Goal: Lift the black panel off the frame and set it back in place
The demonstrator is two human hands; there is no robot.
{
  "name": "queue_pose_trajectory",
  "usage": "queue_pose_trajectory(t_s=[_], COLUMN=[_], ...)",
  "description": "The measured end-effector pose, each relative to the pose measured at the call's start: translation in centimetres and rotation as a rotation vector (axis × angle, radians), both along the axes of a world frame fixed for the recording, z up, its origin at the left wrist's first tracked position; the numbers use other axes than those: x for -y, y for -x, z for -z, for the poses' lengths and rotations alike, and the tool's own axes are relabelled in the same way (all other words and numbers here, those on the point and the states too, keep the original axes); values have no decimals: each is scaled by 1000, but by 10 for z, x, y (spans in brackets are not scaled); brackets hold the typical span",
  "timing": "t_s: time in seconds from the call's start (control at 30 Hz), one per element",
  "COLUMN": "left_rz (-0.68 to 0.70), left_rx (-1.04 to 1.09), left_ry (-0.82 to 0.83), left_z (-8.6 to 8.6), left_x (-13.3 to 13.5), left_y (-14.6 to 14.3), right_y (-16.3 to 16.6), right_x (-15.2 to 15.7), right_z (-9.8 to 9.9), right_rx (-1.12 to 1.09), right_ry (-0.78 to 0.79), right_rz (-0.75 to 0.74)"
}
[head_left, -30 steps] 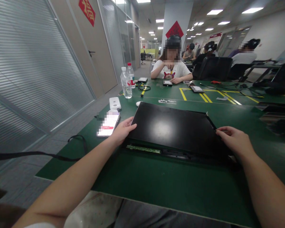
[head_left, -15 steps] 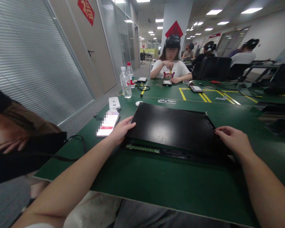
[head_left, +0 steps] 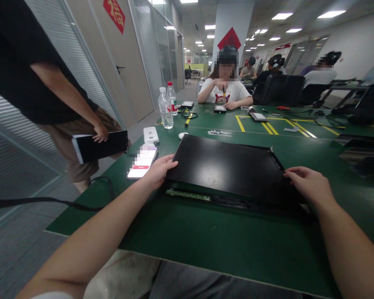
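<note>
While a green circuit board (head_left: 187,195) lay in the black frame (head_left: 233,202) on the bench (head_left: 205,241), the left hand's (head_left: 158,171) fingers clamped the black panel (head_left: 221,166) above it; the right hand's (head_left: 311,182) pinched the frame's right rim. Beyond stood two capped bottles (head_left: 166,111), contents unclear.

Phone (head_left: 148,161) aglow by the worktop's (head_left: 187,243) left edge | bottles (head_left: 167,118) upright farther along | person (head_left: 37,79) just outside, carrying a folder (head_left: 104,148) | co-worker (head_left: 212,94) at far edge!

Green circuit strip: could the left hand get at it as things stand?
Probably yes: the green circuit strip lies exposed near the left hand, though that hand would likely have to release the black panel first.
</note>
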State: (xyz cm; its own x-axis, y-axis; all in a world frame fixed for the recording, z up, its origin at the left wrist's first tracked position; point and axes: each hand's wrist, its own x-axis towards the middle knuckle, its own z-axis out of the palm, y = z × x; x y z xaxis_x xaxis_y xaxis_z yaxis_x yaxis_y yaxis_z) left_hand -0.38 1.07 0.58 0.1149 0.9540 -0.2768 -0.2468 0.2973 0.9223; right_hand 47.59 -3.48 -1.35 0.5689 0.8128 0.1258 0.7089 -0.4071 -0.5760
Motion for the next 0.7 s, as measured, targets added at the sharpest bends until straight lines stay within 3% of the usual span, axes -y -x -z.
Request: queue_pose_trajectory(t_s=[0.7], left_rz=[-50], left_rx=[-22], left_ry=[-1], left_z=[-2], left_x=[2], left_y=[-3], right_y=[4], right_x=[0], right_z=[-2], right_rx=[111], right_ry=[-15], right_rz=[-45])
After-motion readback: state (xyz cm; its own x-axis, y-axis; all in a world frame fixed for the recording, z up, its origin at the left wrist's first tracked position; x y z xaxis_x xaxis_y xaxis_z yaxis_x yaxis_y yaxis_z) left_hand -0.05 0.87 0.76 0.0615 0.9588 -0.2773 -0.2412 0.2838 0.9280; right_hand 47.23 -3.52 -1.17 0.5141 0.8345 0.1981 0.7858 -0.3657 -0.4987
